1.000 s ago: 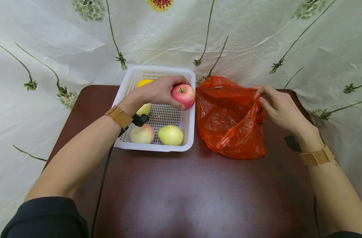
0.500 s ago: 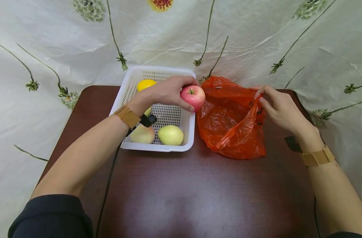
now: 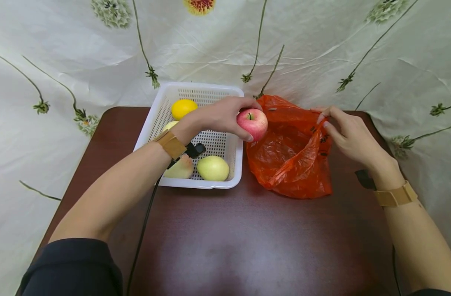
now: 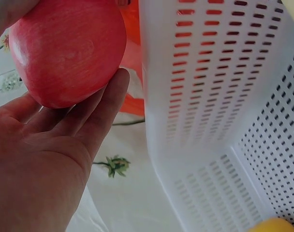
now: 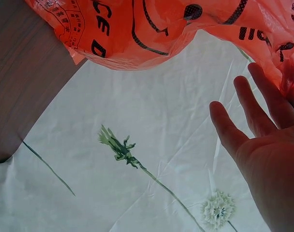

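Note:
My left hand (image 3: 223, 117) grips a red apple (image 3: 252, 124) between thumb and fingers, above where the white basket meets the red plastic bag (image 3: 281, 164). In the left wrist view the apple (image 4: 69, 53) sits against the fingers, beside the basket's perforated wall (image 4: 200, 63). The bag's mouth gapes toward the left hand. At its right edge my right hand (image 3: 345, 133) pinches the plastic between thumb and index finger. The right wrist view shows that hand's other fingers (image 5: 224, 125) extended away from the printed bag (image 5: 137, 34).
The white basket (image 3: 196, 183) holds a yellow fruit (image 3: 184, 109), a pale peach (image 3: 182, 168), a greenish-yellow pear (image 3: 212, 168) and another pale fruit partly behind the left arm. Flower-patterned cloth (image 3: 210, 49) hangs behind the dark brown table (image 3: 225, 230). A black cable (image 3: 144, 230) trails from the left wrist.
My left hand has carried the apple rightward, from over the basket across its right rim to the bag's left edge. My right hand and the bag have hardly moved.

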Motion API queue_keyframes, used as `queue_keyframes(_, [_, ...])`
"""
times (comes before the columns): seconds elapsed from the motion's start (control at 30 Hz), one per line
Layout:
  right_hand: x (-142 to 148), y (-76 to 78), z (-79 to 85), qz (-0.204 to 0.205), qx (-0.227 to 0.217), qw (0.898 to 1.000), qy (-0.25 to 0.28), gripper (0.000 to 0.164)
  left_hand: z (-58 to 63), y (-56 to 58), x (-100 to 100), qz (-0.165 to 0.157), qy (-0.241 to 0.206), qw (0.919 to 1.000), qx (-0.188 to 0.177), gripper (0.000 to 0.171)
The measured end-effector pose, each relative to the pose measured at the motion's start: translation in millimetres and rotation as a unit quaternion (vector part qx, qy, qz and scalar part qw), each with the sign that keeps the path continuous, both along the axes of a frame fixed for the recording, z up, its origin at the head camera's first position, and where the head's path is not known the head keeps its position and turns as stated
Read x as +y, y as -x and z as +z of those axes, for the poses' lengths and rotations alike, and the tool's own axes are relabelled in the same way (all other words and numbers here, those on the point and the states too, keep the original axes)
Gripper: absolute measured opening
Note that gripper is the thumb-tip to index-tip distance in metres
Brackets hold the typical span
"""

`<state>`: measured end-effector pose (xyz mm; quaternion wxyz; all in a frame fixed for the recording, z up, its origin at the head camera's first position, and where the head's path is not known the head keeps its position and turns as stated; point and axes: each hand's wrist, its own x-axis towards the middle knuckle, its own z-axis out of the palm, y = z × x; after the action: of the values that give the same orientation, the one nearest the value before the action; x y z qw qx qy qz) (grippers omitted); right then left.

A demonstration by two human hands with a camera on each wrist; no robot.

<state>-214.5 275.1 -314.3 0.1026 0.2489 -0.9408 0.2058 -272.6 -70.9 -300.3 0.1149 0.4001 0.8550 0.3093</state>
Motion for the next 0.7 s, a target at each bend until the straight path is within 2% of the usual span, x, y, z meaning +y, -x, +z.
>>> queue_keyframes(0.37, [2, -1.1, -0.2, -0.003, 0.009, 1.0, -0.001, 0.014, 0.6, -0.6, 17, -0.02, -0.005, 0.9994, -0.027, 0.06])
queue_keyframes(0.7, [2, -1.1, -2.0, 0.002, 0.006, 1.0, 0.01, 0.013, -2.2, -1.1, 34, -0.036, 0.004, 0.9992, -0.02, 0.059])
